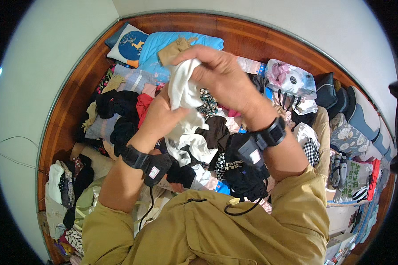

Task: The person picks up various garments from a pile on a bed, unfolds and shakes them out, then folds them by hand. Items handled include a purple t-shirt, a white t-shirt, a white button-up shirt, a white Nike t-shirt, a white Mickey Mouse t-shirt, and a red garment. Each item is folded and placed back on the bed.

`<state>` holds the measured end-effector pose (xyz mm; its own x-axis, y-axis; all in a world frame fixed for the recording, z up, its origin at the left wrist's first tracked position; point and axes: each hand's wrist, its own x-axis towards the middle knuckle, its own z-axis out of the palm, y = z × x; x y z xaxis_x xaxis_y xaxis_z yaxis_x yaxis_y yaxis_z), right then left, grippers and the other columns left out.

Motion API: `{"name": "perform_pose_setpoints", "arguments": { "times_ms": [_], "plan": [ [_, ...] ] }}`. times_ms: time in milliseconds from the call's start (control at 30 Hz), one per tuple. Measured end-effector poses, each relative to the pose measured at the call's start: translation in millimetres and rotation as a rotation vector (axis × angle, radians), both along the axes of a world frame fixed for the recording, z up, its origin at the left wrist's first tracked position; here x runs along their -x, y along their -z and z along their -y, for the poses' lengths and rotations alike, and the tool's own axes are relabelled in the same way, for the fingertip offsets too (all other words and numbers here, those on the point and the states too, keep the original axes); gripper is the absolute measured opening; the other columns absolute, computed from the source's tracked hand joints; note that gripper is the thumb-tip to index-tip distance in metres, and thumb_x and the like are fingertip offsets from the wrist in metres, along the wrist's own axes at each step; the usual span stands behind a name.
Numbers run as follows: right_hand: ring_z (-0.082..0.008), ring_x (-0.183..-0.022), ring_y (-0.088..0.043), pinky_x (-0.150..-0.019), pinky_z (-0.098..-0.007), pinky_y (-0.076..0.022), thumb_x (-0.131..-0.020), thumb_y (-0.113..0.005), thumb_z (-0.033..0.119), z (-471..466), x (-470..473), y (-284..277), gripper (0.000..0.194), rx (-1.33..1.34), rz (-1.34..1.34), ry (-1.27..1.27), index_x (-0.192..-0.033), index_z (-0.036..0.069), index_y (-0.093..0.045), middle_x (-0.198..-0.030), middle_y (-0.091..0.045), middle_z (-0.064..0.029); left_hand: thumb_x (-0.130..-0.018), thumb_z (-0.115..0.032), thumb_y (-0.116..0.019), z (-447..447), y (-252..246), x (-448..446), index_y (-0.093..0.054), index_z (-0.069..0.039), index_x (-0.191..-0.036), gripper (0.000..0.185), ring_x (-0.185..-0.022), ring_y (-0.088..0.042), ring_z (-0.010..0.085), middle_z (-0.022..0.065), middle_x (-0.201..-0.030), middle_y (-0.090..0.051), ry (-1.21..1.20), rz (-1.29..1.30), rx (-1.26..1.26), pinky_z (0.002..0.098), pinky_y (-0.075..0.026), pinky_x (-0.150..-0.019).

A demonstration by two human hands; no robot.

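Between my two raised hands hangs a white cloth garment (pixel 183 86), bunched and partly folded over. My right hand (pixel 220 74) pinches its upper end between thumb and fingers. Lower down, my left hand (pixel 164 114) grips its side, the thumb lying across the fabric. I cannot tell what kind of garment it is. Beneath it, more crumpled white cloth (pixel 199 145) lies on a heap of mixed clothes. A dark brown garment (pixel 215 132) and a black garment with white lettering (pixel 242 175) lie beside that. Both wrists wear black straps with small cabled boxes.
Behind the heap are a light blue quilt (pixel 192 39), a deer-print cushion (pixel 130 44) and a floral plastic bag (pixel 290 78). Grey-blue cushions (pixel 361 112) line the right side. Black clothes (pixel 117 106) and a red cloth (pixel 142 107) lie left. A wooden panel (pixel 252 36) borders the wall.
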<state>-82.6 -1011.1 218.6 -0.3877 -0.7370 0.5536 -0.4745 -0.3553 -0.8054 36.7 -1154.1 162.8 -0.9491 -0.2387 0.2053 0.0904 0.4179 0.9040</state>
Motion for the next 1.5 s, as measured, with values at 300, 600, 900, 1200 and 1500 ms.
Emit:
{"name": "perform_pose_setpoints", "arguments": {
  "times_ms": [300,600,900,1200,1500],
  "plan": [
    [-0.0328,-0.127,-0.033,-0.104,-0.0432,-0.0282,-0.066,-0.076,0.034,-21.6,-41.5,191.0,0.092,-0.597,0.089,0.076,-0.136,-0.001,-0.027,-0.138,-0.032,-0.0222,-0.080,-0.002,-0.056,17.5,-32.3,-27.4,-0.059,0.001,-0.103,0.023,-0.093,-0.060,0.0231,0.0124,-0.102,-0.060,-0.146,-0.141,-0.397,0.0310,-0.048,-0.080],
    [-0.0044,-0.072,-0.053,-0.064,-0.0225,-0.0452,-0.086,-0.058,0.011,-7.8,-32.5,168.7,0.026,-0.435,0.557,0.023,-0.110,0.001,-0.059,-0.086,-0.061,0.0032,-0.076,-0.008,-0.065,53.7,-75.2,-72.8,-0.035,-0.005,-0.130,0.062,-0.112,-0.049,0.0315,0.0199,-0.125,-0.043,-0.749,-0.173,0.353,0.0424,-0.043,-0.092],
    [-0.0090,-0.073,-0.053,-0.066,-0.0258,-0.0444,-0.076,-0.069,0.017,12.3,-47.0,79.6,0.028,-0.407,0.342,-0.450,-0.097,0.001,-0.059,-0.082,-0.061,-0.0016,-0.066,-0.007,-0.066,16.3,-0.2,-62.8,-0.059,0.001,-0.095,0.030,-0.075,-0.063,0.0179,0.0141,-0.079,-0.063,-0.020,0.277,0.188,0.0301,-0.048,-0.067],
    [-0.0092,-0.079,-0.052,-0.074,-0.0250,-0.0425,-0.076,-0.071,0.021,-17.5,-59.4,148.4,0.032,-0.222,0.816,-0.217,-0.102,0.005,-0.059,-0.088,-0.058,-0.0014,-0.085,-0.016,-0.054,29.9,-26.5,-78.9,-0.061,0.002,-0.097,0.022,-0.078,-0.064,0.0152,0.0069,-0.087,-0.065,-0.213,0.137,-0.735,0.0275,-0.050,-0.071],
    [-0.0043,-0.075,-0.047,-0.070,-0.0204,-0.0390,-0.086,-0.056,0.005,-4.5,-74.3,107.9,0.002,-0.064,0.718,-0.217,-0.087,0.003,-0.058,-0.078,-0.053,0.0044,-0.087,-0.016,-0.055,20.6,-23.4,-70.3,-0.059,0.003,-0.104,0.026,-0.078,-0.061,0.0116,0.0055,-0.090,-0.064,-0.162,0.166,-0.529,0.0251,-0.048,-0.072]
  ]
}}
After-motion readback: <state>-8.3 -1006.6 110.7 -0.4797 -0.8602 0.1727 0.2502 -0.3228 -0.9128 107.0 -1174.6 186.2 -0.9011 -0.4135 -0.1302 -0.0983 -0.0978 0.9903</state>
